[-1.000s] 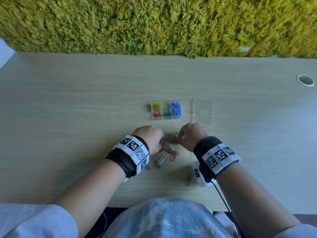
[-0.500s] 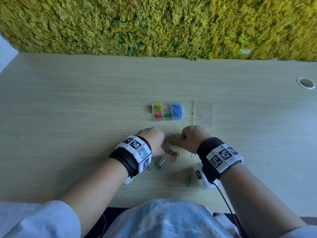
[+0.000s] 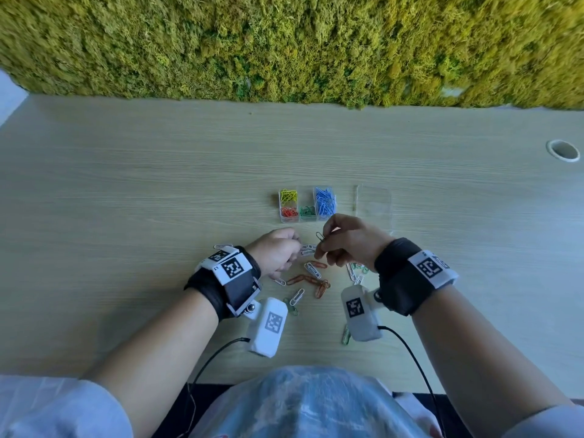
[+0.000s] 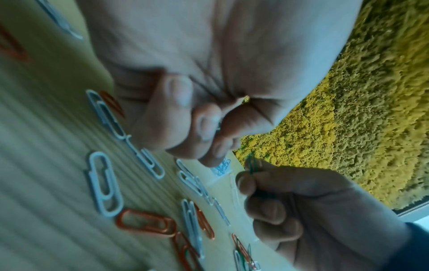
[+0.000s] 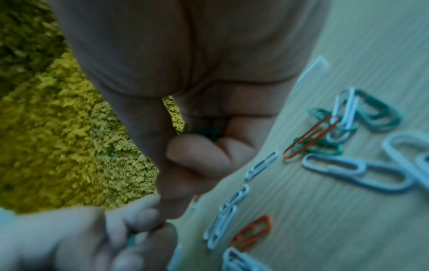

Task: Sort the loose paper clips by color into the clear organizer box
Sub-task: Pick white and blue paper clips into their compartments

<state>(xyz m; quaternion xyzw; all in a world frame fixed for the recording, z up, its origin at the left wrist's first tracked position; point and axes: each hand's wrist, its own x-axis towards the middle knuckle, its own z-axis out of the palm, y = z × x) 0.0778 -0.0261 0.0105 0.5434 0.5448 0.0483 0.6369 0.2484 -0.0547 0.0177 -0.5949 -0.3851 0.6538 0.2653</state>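
We see the right hand at frame center pinching a green paper clip between thumb and fingers, lifted off the desk. Left hand beside it, fingers curled; whether it holds a clip we cannot tell. Clear organizer box just above the hands; loose clips below them.

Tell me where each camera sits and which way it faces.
Head: above, looking down the wooden desk toward the clear organizer box; both forearms show.
Left wrist: under the left hand, facing the moss wall; its curled fingers show.
Right wrist: under the right hand, looking along it; palm shows.
Shared: both wrist views show the other hand and the right hand's green paper clip.
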